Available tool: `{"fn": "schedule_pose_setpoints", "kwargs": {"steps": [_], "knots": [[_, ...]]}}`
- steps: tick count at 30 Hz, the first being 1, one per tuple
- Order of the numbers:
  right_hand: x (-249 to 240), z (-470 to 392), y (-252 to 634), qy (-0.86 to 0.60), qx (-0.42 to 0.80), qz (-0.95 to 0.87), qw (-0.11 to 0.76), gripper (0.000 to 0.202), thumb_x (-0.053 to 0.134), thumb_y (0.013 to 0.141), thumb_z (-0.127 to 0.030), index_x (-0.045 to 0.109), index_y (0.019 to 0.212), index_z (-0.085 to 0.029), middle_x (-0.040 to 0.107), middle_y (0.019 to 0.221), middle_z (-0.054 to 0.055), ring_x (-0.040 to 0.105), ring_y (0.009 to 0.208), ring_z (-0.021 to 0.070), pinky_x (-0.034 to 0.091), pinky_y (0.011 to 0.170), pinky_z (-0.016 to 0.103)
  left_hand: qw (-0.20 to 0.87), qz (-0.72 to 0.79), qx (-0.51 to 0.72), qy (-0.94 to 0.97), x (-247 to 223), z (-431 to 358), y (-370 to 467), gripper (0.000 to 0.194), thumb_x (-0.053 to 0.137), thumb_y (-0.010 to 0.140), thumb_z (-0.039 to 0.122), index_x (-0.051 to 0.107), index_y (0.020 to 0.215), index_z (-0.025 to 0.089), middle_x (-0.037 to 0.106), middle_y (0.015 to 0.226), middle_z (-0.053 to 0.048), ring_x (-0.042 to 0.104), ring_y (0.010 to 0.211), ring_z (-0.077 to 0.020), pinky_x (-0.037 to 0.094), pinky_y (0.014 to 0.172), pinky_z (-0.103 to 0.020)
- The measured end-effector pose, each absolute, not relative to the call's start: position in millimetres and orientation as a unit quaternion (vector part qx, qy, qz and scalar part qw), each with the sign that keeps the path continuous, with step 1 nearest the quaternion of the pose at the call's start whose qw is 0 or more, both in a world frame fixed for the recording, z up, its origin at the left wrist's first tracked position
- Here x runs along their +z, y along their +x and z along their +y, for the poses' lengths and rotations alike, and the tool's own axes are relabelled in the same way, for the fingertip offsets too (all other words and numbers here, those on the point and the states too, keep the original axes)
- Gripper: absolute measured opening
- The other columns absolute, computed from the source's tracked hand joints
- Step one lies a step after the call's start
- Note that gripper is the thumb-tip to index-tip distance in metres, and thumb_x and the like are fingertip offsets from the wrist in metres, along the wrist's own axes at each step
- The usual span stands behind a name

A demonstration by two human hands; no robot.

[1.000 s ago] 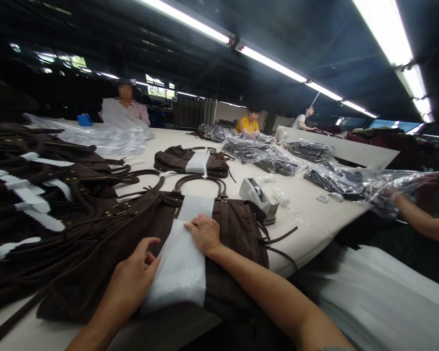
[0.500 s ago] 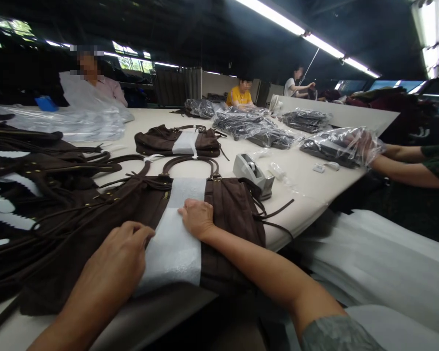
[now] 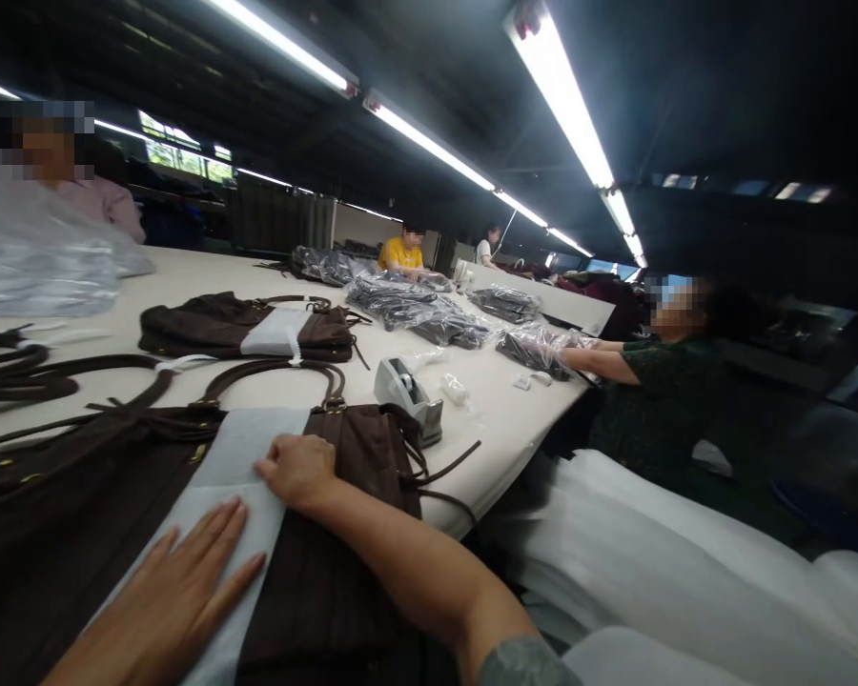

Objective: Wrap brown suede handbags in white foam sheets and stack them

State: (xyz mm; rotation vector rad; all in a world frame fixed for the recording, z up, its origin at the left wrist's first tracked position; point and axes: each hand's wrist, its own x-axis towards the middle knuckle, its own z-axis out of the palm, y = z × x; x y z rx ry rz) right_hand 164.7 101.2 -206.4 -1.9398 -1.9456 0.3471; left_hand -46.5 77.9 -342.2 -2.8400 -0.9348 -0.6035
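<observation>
While flat, left grip [image 3: 186, 562] (on wrap [image 3: 245, 440])

Near handbag [image 3: 357, 467]: plain dark brown
Zip pull [image 3: 198, 453]: brass yellow
Wrapping strip [image 3: 247, 438]: white, unpatterned, with a faint bluish cast
Rear handbag [image 3: 196, 327]: the same dark brown
Band on the rear handbag [image 3: 275, 332]: white
Tape dispenser [image 3: 409, 393]: mid-grey, darker at its front end
Tabletop [image 3: 472, 467]: plain cream
Plastic-wrapped goods [image 3: 418, 310]: dark grey under clear film, streaked with white glints
Plastic sheeting at left [image 3: 35, 257]: cloudy whitish grey
Wearer's sleeve [image 3: 525, 662]: grey-green, mottled
Left co-worker's shirt [image 3: 114, 205]: pale pink
Far co-worker's shirt [image 3: 400, 253]: bright yellow
Right co-worker's top [image 3: 662, 391]: very dark green, faintly mottled
Stacked sheets at right [image 3: 650, 543]: white, shading to grey
Light tubes [image 3: 436, 143]: bright white
</observation>
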Motion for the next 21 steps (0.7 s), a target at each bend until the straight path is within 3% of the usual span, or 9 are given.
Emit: {"fn": "schedule_pose_setpoints", "kwargs": {"steps": [3, 5, 8, 10, 14, 17, 21], "knots": [[-176, 97, 215, -0.713, 0.031, -0.650, 0.262, 0.020, 0.053, 0.092, -0.037, 0.069, 0.098, -0.026, 0.073, 0.100, 0.005, 0.066, 0.097, 0.0216, 0.049, 0.085, 0.033, 0.035, -0.309, -0.157, -0.937, -332, 80, -50, 0.046, 0.038, 0.090, 0.025, 0.065, 0.123, 0.039, 0.044, 0.150, 0.000, 0.039, 0.140, -0.0312, 0.027, 0.115, -0.058], [-150, 90, 263, -0.736, -0.020, -0.596, 0.321, 0.023, 0.047, 0.096, -0.029, 0.067, 0.105, -0.024, 0.069, 0.113, 0.007, 0.059, 0.112, 0.0213, 0.044, 0.094, 0.033, 0.003, -0.334, -0.141, -0.932, -318, 76, -42, 0.044, 0.039, 0.090, 0.032, 0.063, 0.127, 0.037, 0.043, 0.151, -0.002, 0.042, 0.139, -0.0314, 0.030, 0.114, -0.057], [-121, 83, 335, -0.816, 0.086, -0.479, 0.312, 0.028, 0.056, 0.094, -0.034, 0.066, 0.112, -0.015, 0.057, 0.132, 0.018, 0.045, 0.129, 0.0282, 0.042, 0.097, 0.035, -0.043, -0.414, -0.155, -0.896, -288, 60, -21, 0.051, 0.040, 0.089, 0.044, 0.062, 0.130, 0.025, 0.044, 0.151, -0.009, 0.039, 0.140, -0.0334, 0.027, 0.116, -0.057], [-116, 82, 371, -0.830, 0.161, -0.456, 0.278, 0.030, 0.065, 0.088, -0.036, 0.069, 0.098, -0.008, 0.064, 0.115, 0.022, 0.056, 0.113, 0.0308, 0.047, 0.087, 0.036, -0.070, -0.473, -0.143, -0.866, -265, 49, -7, 0.065, 0.037, 0.087, 0.051, 0.054, 0.138, 0.013, 0.040, 0.152, -0.014, 0.034, 0.143, -0.0334, 0.025, 0.117, -0.056], [-130, 86, 403, -0.807, 0.295, -0.441, 0.260, 0.030, 0.068, 0.084, -0.043, 0.071, 0.083, -0.012, 0.070, 0.093, 0.011, 0.061, 0.080, 0.0181, 0.048, 0.071, 0.028, -0.101, -0.511, -0.077, -0.850, -235, 36, 5, 0.082, 0.034, 0.085, 0.055, 0.038, 0.145, -0.001, 0.030, 0.155, -0.018, 0.026, 0.147, -0.0303, 0.022, 0.120, -0.051], [-142, 89, 408, -0.781, 0.345, -0.432, 0.289, 0.025, 0.069, 0.083, -0.041, 0.073, 0.081, -0.017, 0.070, 0.093, 0.006, 0.056, 0.076, 0.0131, 0.046, 0.070, 0.025, -0.078, -0.503, -0.081, -0.857, -249, 43, -3, 0.075, 0.032, 0.086, 0.050, 0.045, 0.142, 0.001, 0.033, 0.154, -0.019, 0.030, 0.145, -0.0306, 0.024, 0.119, -0.052], [-145, 96, 408, -0.755, 0.369, -0.422, 0.341, 0.015, 0.077, 0.072, -0.031, 0.073, 0.073, -0.017, 0.070, 0.085, 0.003, 0.056, 0.075, 0.0124, 0.043, 0.070, 0.025, -0.012, -0.411, -0.114, -0.904, -292, 67, -21, 0.053, 0.032, 0.086, 0.039, 0.068, 0.123, 0.025, 0.047, 0.148, -0.008, 0.038, 0.140, -0.0346, 0.029, 0.113, -0.060]]}}
